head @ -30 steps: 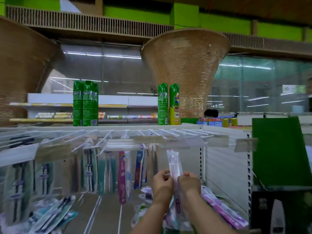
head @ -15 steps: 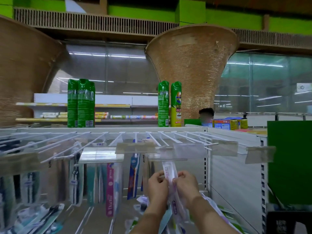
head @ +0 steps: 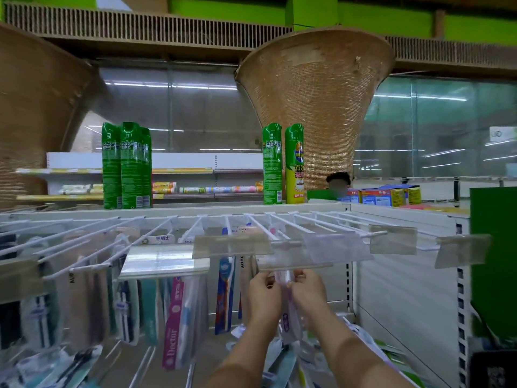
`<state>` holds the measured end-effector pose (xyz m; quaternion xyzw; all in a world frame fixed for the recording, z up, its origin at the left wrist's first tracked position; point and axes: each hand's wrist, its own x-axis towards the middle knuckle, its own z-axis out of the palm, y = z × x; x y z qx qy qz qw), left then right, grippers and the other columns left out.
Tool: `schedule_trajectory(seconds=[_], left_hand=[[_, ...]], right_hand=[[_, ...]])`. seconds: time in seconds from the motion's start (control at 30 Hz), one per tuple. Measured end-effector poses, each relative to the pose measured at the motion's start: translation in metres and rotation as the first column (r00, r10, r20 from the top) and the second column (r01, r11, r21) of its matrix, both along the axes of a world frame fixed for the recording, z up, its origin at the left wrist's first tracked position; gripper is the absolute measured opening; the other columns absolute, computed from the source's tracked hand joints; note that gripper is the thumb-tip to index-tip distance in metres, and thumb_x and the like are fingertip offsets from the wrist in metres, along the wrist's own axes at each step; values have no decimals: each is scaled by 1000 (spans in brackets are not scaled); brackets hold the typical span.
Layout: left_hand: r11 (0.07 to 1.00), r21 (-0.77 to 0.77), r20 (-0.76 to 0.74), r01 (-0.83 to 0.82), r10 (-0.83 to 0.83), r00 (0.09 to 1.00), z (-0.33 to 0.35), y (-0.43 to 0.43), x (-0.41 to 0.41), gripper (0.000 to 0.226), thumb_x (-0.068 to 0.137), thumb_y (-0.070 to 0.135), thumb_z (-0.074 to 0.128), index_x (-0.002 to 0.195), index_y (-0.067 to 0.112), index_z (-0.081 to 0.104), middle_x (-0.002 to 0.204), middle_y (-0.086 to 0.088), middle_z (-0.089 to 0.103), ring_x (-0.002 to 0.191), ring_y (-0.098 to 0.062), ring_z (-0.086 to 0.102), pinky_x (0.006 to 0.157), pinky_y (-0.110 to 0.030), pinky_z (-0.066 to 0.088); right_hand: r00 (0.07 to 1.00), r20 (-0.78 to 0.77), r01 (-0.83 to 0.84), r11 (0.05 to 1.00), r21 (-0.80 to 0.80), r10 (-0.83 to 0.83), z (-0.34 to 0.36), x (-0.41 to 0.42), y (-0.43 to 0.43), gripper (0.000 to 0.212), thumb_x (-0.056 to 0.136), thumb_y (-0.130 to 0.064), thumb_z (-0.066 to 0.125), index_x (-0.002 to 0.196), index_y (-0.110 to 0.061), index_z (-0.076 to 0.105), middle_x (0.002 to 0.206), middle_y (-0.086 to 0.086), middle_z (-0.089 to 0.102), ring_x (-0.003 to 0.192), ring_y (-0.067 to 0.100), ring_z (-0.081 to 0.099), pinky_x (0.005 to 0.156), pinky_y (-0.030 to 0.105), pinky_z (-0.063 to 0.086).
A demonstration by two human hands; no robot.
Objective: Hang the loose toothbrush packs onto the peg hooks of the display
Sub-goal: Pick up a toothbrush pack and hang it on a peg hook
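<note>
Hands meet at the middle of the display, just under the clear price-tag strips; the left hand and the right hand both grip the top of one toothbrush pack, a clear sleeve with pale pink and purple print that hangs down between the two forearms; the fingers of each hand are pinched together on the pack's upper edge, which sits close below a strip and near the tip of a white peg hook; whether the hole has met the hook I cannot tell, since the strip blurs that spot. White hooks run in a row from the back panel; to the left, hung packs dangle from them, one pink with "Doctor" on it; loose packs lie in a heap on the shelf under the arms. Green spray cans stand on top of the display, well above the hands.
</note>
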<state>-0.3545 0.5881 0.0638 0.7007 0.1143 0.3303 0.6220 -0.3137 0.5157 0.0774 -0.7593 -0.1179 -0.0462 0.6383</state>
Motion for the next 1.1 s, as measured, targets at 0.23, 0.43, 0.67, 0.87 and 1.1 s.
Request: schedule_trajectory(seconds=[0.23, 0.43, 0.67, 0.87, 1.1], left_hand=[[999, -32, 33, 9, -8, 999, -4, -6, 0, 26, 91, 1, 51, 105, 23, 54, 89, 11, 61, 83, -4, 61, 59, -10, 44], [991, -57, 21, -125, 126, 992, -11, 11, 6, 35, 88, -2, 45, 108, 26, 49, 113, 0, 58, 102, -15, 57, 84, -27, 46], [992, 26, -45, -126, 127, 991, -6, 31, 0, 53, 92, 4, 44, 142, 18, 34, 144, -4, 31, 106, -16, 52, 96, -35, 44], [998, -60, -127, 13, -21, 992, -6, 47, 6, 63, 91, 7, 44, 146, 26, 22, 148, -13, 32, 127, -36, 44, 104, -54, 41], [985, -132, -158, 107, -128, 979, 2, 55, 0, 72, 93, 10, 48, 151, 24, 7, 148, -12, 33, 129, -33, 44, 106, -49, 40]], right_hand=[[996, 27, 92, 993, -71, -90, -8, 7, 5, 10, 86, -18, 63, 94, -14, 60, 93, 5, 67, 82, 24, 59, 75, 31, 48], [972, 84, 235, 924, -301, -220, -4, 11, 6, 20, 94, -18, 50, 111, -10, 57, 110, 13, 64, 95, 30, 60, 70, 29, 39], [920, 186, 384, 890, -246, -345, -16, 5, 13, 29, 91, -23, 54, 117, -11, 50, 119, 12, 58, 103, 30, 54, 79, 35, 43], [917, 314, 324, 920, -221, -247, -6, -17, 43, 25, 96, -27, 43, 87, -11, 59, 91, 13, 64, 78, 29, 56, 63, 28, 34], [974, 177, 192, 934, -301, -143, 0, -12, 67, 26, 93, -14, 47, 117, -8, 55, 119, 14, 59, 106, 30, 58, 75, 29, 39]])
